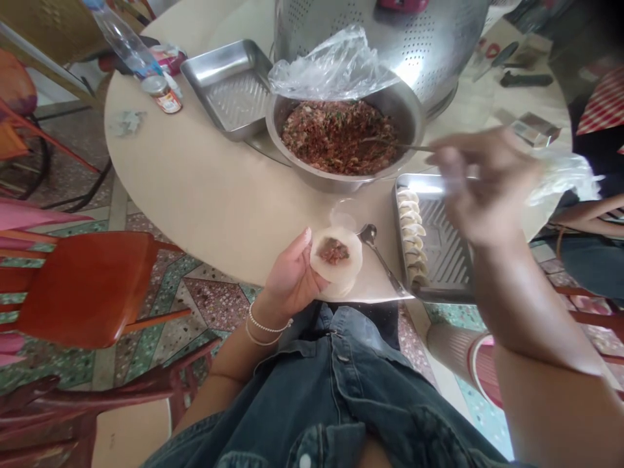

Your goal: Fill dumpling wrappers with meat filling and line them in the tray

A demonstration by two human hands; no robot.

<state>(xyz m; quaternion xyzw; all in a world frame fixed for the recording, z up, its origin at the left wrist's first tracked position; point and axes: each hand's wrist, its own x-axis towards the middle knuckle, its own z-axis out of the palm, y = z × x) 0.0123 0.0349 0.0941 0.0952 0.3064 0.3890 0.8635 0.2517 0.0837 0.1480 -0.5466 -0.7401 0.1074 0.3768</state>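
Note:
My left hand holds a round dumpling wrapper by its left edge, over the table's near edge. A small heap of meat filling sits in the middle of the wrapper. Blurred by motion, my right hand grips the thin metal handle of a utensil. Its far end lies in the minced filling inside a big steel bowl, so its kind cannot be told. Beneath my right hand, a steel tray carries a row of folded dumplings along its left side.
A metal spoon lies beside the tray. Crumpled clear plastic covers the bowl's far rim, before a large perforated steel colander. Another steel tray, a jar and a plastic bottle stand left. A bin is below.

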